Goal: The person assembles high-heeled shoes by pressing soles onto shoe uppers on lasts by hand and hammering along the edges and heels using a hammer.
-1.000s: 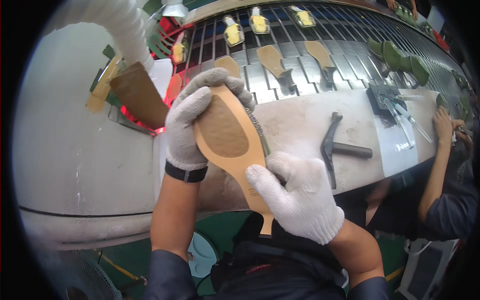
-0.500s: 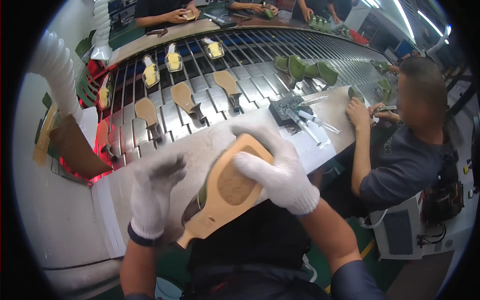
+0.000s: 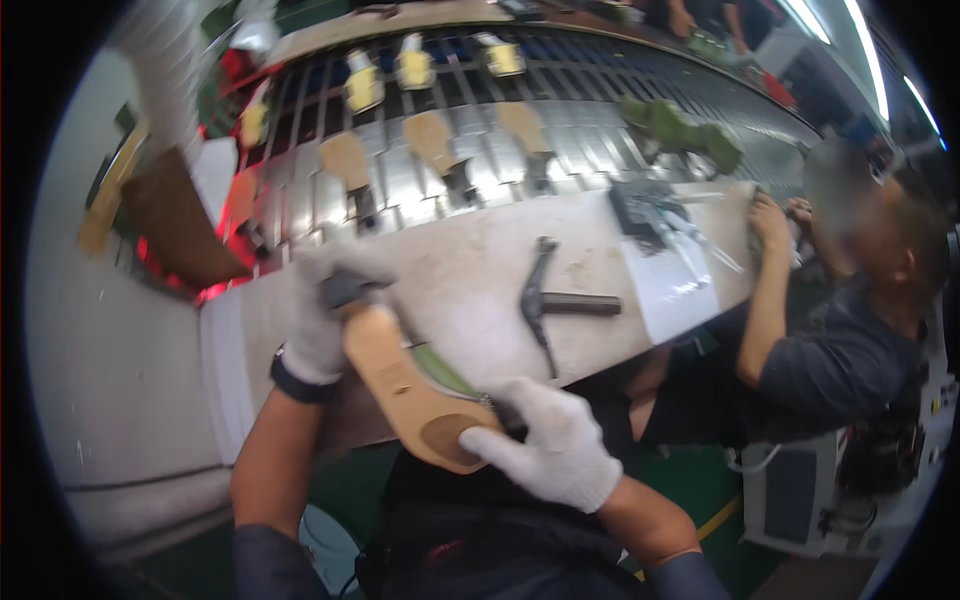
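A tan shoe sole on a last (image 3: 405,390), with a green edge along its right side, lies slanted over the near edge of the pale workbench (image 3: 470,280). My left hand (image 3: 325,320), in a white glove with a dark wristband, grips its far end. My right hand (image 3: 555,450), also gloved in white, holds the rounded near end from the right. A dark hammer (image 3: 555,305) lies on the bench just right of the sole, apart from both hands.
A slatted conveyor (image 3: 480,150) behind the bench carries several tan soles, yellow pieces and green shoe parts. A person in a dark shirt (image 3: 840,350) sits at the right, arm on the bench near tools on a white sheet (image 3: 680,275). A brown hopper (image 3: 180,230) stands left.
The sole has been turned end over end and lowered toward me. My left hand, open and apart half a second ago, now grips its far end. The view has swung right.
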The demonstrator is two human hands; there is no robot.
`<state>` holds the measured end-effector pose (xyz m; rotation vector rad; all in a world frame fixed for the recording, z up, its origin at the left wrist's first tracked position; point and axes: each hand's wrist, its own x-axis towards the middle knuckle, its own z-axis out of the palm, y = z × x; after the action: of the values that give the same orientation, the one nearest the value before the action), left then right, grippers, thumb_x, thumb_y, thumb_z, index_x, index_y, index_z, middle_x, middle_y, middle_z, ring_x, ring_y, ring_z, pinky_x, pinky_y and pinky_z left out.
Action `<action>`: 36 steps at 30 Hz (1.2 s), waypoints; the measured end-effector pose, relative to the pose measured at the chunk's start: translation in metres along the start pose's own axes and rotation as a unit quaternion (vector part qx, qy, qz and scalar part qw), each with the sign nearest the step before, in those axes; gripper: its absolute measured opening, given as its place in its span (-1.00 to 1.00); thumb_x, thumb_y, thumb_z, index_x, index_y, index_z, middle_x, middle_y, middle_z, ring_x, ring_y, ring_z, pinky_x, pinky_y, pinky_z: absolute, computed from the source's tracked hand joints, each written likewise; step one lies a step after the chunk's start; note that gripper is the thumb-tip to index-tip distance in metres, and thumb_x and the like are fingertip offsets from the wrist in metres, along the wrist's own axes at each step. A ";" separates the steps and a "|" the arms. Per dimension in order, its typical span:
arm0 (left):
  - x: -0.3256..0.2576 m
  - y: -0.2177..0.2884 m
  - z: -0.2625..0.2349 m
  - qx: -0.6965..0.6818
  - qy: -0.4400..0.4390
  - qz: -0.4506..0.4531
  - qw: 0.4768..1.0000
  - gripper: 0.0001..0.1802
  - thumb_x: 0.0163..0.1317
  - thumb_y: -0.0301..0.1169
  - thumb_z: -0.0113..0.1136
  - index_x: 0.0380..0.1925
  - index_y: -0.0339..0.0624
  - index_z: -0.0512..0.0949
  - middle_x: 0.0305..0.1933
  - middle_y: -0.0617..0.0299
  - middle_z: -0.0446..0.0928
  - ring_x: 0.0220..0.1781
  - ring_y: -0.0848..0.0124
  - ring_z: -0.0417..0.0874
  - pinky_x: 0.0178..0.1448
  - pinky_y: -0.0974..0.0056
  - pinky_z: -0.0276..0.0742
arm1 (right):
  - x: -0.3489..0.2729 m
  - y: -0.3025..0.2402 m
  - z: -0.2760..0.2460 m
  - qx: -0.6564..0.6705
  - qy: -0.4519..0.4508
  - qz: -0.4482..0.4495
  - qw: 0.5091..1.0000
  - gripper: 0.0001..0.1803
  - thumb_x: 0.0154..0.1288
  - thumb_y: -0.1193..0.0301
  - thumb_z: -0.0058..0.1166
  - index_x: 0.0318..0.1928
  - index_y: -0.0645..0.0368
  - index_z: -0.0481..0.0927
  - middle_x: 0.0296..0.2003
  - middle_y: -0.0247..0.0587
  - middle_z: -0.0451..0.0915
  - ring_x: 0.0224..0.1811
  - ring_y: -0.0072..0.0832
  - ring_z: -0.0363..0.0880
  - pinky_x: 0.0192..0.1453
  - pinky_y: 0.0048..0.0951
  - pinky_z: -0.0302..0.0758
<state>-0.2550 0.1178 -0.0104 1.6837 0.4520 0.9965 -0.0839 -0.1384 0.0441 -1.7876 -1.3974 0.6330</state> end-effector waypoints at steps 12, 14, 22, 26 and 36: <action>-0.017 0.037 0.025 -0.040 -0.074 -0.036 0.996 0.14 0.66 0.45 -0.66 -0.09 -0.34 0.73 0.02 0.01 0.67 0.05 0.24 0.72 0.25 0.14 0.63 | 0.084 -0.077 -0.022 -0.196 -0.059 -0.292 0.934 -0.52 0.02 0.54 0.61 0.02 0.13 0.83 -0.34 -0.25 0.72 -0.39 -0.33 0.70 -0.28 -0.31 0.61; -0.025 0.033 0.027 -0.026 -0.030 -0.021 0.999 0.11 0.70 0.39 -0.71 -0.08 -0.33 0.72 0.01 0.02 0.67 0.06 0.23 0.72 0.29 0.13 0.61 | 0.063 -0.063 -0.011 -0.177 -0.030 -0.305 0.935 -0.49 0.02 0.52 0.65 0.05 0.15 0.83 -0.30 -0.24 0.74 -0.37 -0.30 0.71 -0.28 -0.27 0.62; -0.027 0.028 0.024 -0.074 -0.024 -0.039 0.996 0.08 0.74 0.31 -0.74 -0.12 -0.30 0.72 0.00 0.01 0.70 0.08 0.20 0.71 0.33 0.09 0.58 | 0.073 -0.041 0.017 -0.197 0.030 -0.387 0.900 -0.45 0.17 0.52 0.47 0.21 0.36 0.74 -0.26 -0.15 0.77 -0.43 -0.35 0.67 -0.41 -0.32 0.49; -0.026 0.032 0.024 -0.066 -0.017 -0.023 0.997 0.06 0.76 0.28 -0.72 -0.15 -0.31 0.73 -0.03 0.00 0.71 0.05 0.18 0.72 0.31 0.08 0.59 | 0.073 -0.044 0.019 -0.222 0.030 -0.381 0.897 -0.44 0.17 0.52 0.46 0.22 0.38 0.74 -0.25 -0.17 0.76 -0.42 -0.35 0.67 -0.39 -0.32 0.50; -0.029 0.029 0.020 -0.083 -0.016 -0.016 0.996 0.01 0.79 0.25 -0.63 -0.16 -0.32 0.73 -0.03 -0.02 0.73 0.05 0.18 0.74 0.29 0.08 0.60 | 0.076 -0.040 0.023 -0.214 0.010 -0.392 0.894 -0.34 0.05 0.48 0.39 0.24 0.41 0.72 -0.22 -0.14 0.74 -0.36 -0.32 0.70 -0.36 -0.30 0.56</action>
<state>-0.2609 0.0745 0.0035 1.5374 0.3632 0.9558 -0.1039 -0.0555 0.0687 -1.3214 -2.1674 -0.1406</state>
